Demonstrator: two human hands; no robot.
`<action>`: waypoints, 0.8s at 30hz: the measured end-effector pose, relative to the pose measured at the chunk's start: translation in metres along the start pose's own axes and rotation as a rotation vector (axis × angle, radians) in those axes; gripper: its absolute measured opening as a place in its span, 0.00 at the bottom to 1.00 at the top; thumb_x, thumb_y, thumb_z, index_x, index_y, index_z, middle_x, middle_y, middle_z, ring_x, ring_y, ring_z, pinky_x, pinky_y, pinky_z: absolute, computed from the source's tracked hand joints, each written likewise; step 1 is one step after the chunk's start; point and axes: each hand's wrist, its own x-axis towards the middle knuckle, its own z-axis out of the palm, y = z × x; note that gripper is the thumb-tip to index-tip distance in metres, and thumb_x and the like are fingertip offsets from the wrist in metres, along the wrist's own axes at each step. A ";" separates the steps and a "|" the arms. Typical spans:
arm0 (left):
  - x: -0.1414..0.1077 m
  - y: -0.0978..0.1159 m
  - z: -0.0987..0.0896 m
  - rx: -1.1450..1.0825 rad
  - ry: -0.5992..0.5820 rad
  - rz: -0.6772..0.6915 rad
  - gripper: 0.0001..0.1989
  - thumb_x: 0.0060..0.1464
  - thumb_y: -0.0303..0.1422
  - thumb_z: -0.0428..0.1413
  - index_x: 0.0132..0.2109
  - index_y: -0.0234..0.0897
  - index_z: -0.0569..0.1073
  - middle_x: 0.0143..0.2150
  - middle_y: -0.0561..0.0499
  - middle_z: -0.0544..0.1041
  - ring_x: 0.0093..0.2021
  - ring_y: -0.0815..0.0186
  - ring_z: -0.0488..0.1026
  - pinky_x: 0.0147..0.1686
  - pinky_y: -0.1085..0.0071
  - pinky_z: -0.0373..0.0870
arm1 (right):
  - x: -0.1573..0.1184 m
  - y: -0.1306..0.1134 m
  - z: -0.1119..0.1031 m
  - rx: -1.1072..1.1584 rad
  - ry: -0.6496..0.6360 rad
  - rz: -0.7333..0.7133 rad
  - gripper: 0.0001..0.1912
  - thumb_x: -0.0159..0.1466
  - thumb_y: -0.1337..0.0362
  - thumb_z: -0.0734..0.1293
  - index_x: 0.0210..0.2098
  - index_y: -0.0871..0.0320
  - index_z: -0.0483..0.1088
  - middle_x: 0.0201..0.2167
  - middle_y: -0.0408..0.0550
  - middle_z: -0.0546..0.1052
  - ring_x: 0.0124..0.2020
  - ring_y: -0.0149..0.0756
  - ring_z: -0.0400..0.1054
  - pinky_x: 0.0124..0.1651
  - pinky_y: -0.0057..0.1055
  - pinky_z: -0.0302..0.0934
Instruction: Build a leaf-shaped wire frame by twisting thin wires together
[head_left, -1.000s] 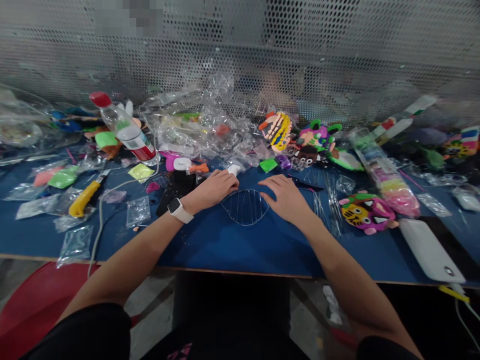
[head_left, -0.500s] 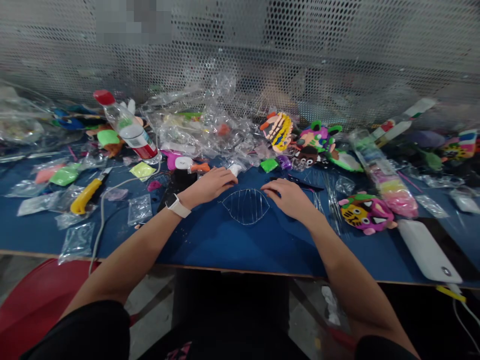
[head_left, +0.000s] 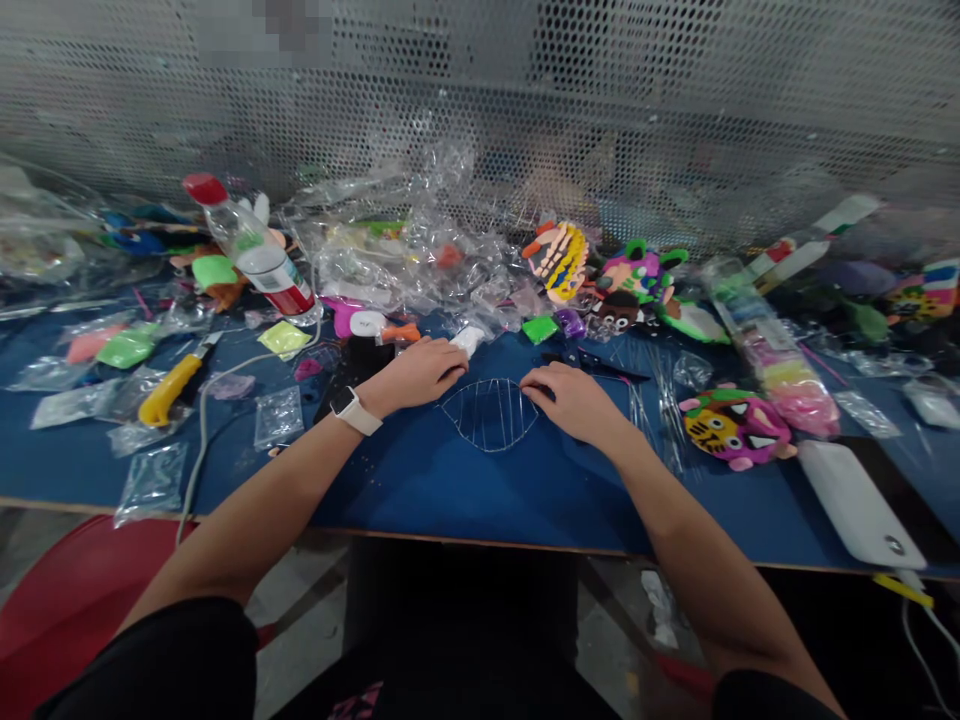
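left hand (head_left: 424, 374): fingers curled, i can't tell whether gripping, beside the frame (head_left: 491, 450), which lies on the table (head_left: 465, 510), likely for support. right hand (head_left: 576, 396): fingertips together at its right rim, apparently pinching to steady it.

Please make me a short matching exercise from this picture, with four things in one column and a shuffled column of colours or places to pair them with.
Column one
1. Wire frame
2. Bottle
3. Utility knife
4. Watch

Column two
A. Yellow-handled
B. White-strapped
C. Between the left hand and the right hand
D. Red-capped

Right pairs: 1-C, 2-D, 3-A, 4-B.
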 end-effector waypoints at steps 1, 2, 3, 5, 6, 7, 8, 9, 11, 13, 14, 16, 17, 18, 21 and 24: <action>0.000 -0.001 0.000 -0.023 -0.010 0.008 0.16 0.74 0.34 0.47 0.46 0.36 0.78 0.46 0.43 0.82 0.47 0.57 0.77 0.50 0.59 0.70 | 0.000 -0.001 0.001 0.002 0.002 0.001 0.08 0.75 0.65 0.65 0.43 0.53 0.78 0.40 0.49 0.82 0.46 0.47 0.74 0.46 0.42 0.66; 0.000 -0.001 0.000 -0.043 -0.018 0.015 0.16 0.74 0.34 0.47 0.46 0.36 0.79 0.46 0.43 0.82 0.47 0.57 0.77 0.50 0.59 0.70 | 0.000 -0.001 0.001 0.009 0.011 0.004 0.08 0.75 0.65 0.65 0.43 0.53 0.78 0.39 0.49 0.82 0.46 0.47 0.74 0.46 0.42 0.66; 0.000 -0.002 0.000 -0.060 -0.024 0.019 0.16 0.74 0.34 0.47 0.46 0.36 0.79 0.46 0.43 0.82 0.47 0.57 0.78 0.50 0.59 0.71 | 0.001 -0.001 0.002 0.025 0.030 0.008 0.08 0.74 0.65 0.65 0.43 0.53 0.78 0.40 0.49 0.82 0.47 0.47 0.74 0.46 0.43 0.67; 0.001 -0.002 0.000 -0.078 -0.023 0.019 0.16 0.74 0.35 0.47 0.46 0.36 0.79 0.46 0.43 0.83 0.47 0.57 0.79 0.51 0.59 0.71 | 0.001 -0.001 0.005 0.073 0.095 0.010 0.08 0.74 0.65 0.66 0.43 0.53 0.79 0.43 0.51 0.81 0.48 0.47 0.74 0.49 0.43 0.68; 0.001 -0.002 0.000 -0.083 -0.020 0.015 0.16 0.74 0.35 0.47 0.46 0.36 0.79 0.46 0.43 0.83 0.48 0.57 0.79 0.51 0.59 0.71 | 0.002 -0.001 0.007 0.096 0.132 0.009 0.08 0.74 0.64 0.66 0.43 0.53 0.79 0.44 0.52 0.80 0.48 0.47 0.74 0.50 0.44 0.69; 0.001 -0.002 0.000 -0.088 -0.018 0.010 0.16 0.74 0.35 0.47 0.47 0.36 0.79 0.46 0.43 0.83 0.48 0.57 0.79 0.51 0.59 0.72 | 0.002 -0.001 0.009 0.111 0.161 0.005 0.08 0.74 0.64 0.66 0.43 0.53 0.80 0.45 0.52 0.79 0.49 0.46 0.74 0.51 0.44 0.69; 0.001 -0.001 0.000 -0.095 -0.018 0.004 0.16 0.74 0.35 0.47 0.47 0.36 0.79 0.47 0.43 0.83 0.47 0.58 0.79 0.50 0.59 0.72 | 0.002 -0.001 0.012 0.116 0.179 -0.001 0.08 0.73 0.64 0.67 0.43 0.53 0.80 0.45 0.52 0.79 0.49 0.46 0.75 0.52 0.45 0.69; 0.001 -0.001 0.000 -0.104 -0.019 -0.001 0.17 0.74 0.35 0.46 0.47 0.36 0.79 0.47 0.43 0.83 0.47 0.58 0.79 0.50 0.60 0.72 | 0.002 -0.001 0.014 0.111 0.185 -0.009 0.09 0.73 0.63 0.67 0.43 0.53 0.81 0.45 0.52 0.78 0.48 0.47 0.74 0.51 0.45 0.70; 0.000 0.000 -0.001 -0.124 -0.023 -0.006 0.17 0.74 0.35 0.46 0.48 0.36 0.79 0.47 0.43 0.83 0.47 0.58 0.79 0.50 0.60 0.72 | 0.003 0.000 0.019 0.086 0.182 -0.026 0.09 0.73 0.63 0.67 0.44 0.53 0.82 0.43 0.52 0.78 0.48 0.47 0.74 0.51 0.45 0.70; 0.000 0.001 -0.003 -0.141 -0.035 0.002 0.16 0.74 0.36 0.48 0.47 0.37 0.79 0.47 0.44 0.83 0.46 0.58 0.79 0.48 0.60 0.72 | 0.003 0.000 0.023 0.063 0.178 -0.041 0.09 0.73 0.63 0.67 0.44 0.53 0.82 0.42 0.52 0.78 0.48 0.47 0.74 0.50 0.45 0.70; 0.000 0.002 -0.004 -0.145 -0.044 0.011 0.15 0.73 0.37 0.50 0.46 0.37 0.80 0.46 0.44 0.82 0.45 0.59 0.79 0.47 0.61 0.71 | 0.004 0.000 0.024 0.056 0.179 -0.045 0.10 0.73 0.64 0.67 0.44 0.52 0.83 0.41 0.52 0.78 0.48 0.47 0.74 0.50 0.45 0.70; 0.000 0.003 -0.005 -0.148 -0.061 0.027 0.13 0.71 0.38 0.53 0.44 0.37 0.80 0.45 0.44 0.82 0.42 0.59 0.78 0.45 0.61 0.71 | 0.004 0.001 0.025 0.049 0.174 -0.044 0.10 0.73 0.63 0.67 0.45 0.52 0.83 0.41 0.52 0.78 0.48 0.47 0.73 0.50 0.44 0.70; 0.000 0.003 -0.005 -0.149 -0.066 0.035 0.12 0.70 0.38 0.54 0.44 0.37 0.80 0.45 0.44 0.82 0.42 0.59 0.78 0.45 0.61 0.71 | 0.004 0.000 0.025 0.048 0.170 -0.039 0.10 0.73 0.63 0.67 0.45 0.52 0.83 0.41 0.52 0.78 0.48 0.47 0.73 0.50 0.44 0.70; 0.000 0.004 -0.004 -0.153 -0.067 0.039 0.11 0.70 0.37 0.54 0.43 0.37 0.80 0.44 0.45 0.82 0.42 0.60 0.78 0.45 0.61 0.71 | 0.005 0.000 0.024 0.050 0.168 -0.031 0.10 0.73 0.64 0.67 0.45 0.52 0.83 0.42 0.52 0.78 0.48 0.47 0.73 0.50 0.44 0.70; 0.000 0.003 -0.003 -0.168 -0.067 0.037 0.10 0.69 0.34 0.54 0.43 0.38 0.80 0.44 0.45 0.82 0.43 0.60 0.78 0.47 0.61 0.71 | 0.005 -0.001 0.020 0.065 0.146 -0.010 0.09 0.73 0.65 0.68 0.44 0.52 0.82 0.42 0.51 0.79 0.48 0.47 0.74 0.50 0.44 0.69; -0.002 0.002 -0.004 -0.176 -0.064 0.040 0.11 0.68 0.33 0.53 0.44 0.38 0.80 0.45 0.45 0.82 0.43 0.60 0.78 0.47 0.60 0.72 | 0.004 -0.001 0.016 0.080 0.122 -0.002 0.09 0.73 0.65 0.67 0.43 0.51 0.81 0.43 0.51 0.79 0.49 0.46 0.74 0.51 0.44 0.69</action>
